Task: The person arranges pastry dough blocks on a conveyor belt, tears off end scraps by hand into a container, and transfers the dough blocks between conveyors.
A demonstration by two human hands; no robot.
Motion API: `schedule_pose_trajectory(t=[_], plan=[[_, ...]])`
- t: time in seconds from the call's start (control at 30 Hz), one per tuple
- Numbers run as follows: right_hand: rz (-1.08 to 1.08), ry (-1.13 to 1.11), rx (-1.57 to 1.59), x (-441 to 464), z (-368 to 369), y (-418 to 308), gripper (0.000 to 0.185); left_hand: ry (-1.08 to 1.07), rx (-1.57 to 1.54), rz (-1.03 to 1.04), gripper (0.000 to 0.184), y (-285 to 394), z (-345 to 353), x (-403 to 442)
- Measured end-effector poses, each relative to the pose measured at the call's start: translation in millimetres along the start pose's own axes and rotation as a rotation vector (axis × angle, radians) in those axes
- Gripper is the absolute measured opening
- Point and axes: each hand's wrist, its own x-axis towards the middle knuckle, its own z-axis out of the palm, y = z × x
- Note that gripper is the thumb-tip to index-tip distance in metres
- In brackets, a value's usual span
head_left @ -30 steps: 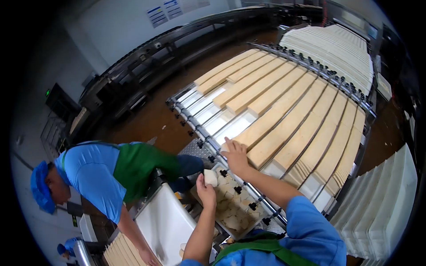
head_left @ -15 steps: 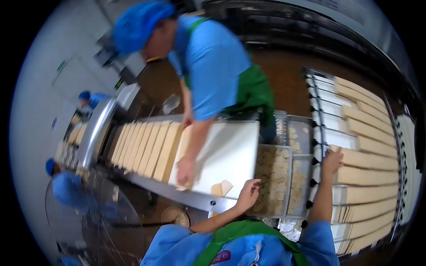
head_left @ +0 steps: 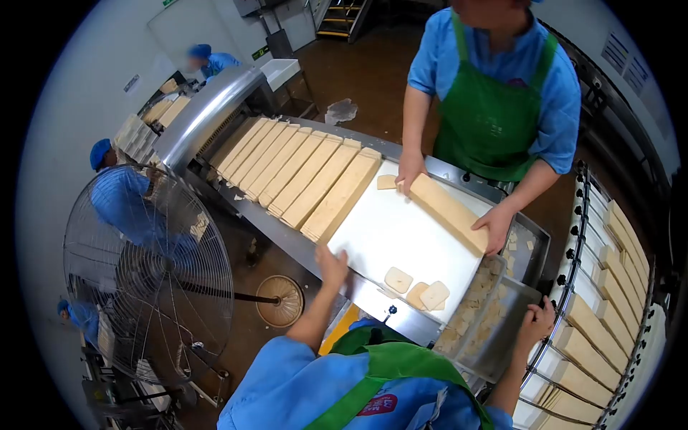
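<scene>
Hands at the white belt.
I see the left hand, fingers apart, near the end of a row of pale slices on this belt; the right hand is by the grey tray, its grip I cannot tell.

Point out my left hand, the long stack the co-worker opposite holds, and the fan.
Left hand (head_left: 332, 269): head view, back of the hand.
Long stack (head_left: 448, 212): head view, middle of its upper face.
Fan (head_left: 168, 264): head view, centre of its wire guard.

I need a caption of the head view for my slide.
Wearer's left hand near pale rows on a white belt; opposite, a co-worker's hands grip another row.
</scene>
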Motion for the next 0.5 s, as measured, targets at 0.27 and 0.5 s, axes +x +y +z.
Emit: schedule_pose_trajectory(t=[0.27,0.5], plan=[[-0.187,-0.180,0.301,-11.9,25.1,-138.6,0.011,-0.260,0.212,-0.277,0.092,-46.2,-23.6,78.3],[-0.355,-0.337,0.467,-4.3,96.3,-247.4,0.017,-0.405,0.131,-0.175,0.079,-44.7,-20.5,94.3]])
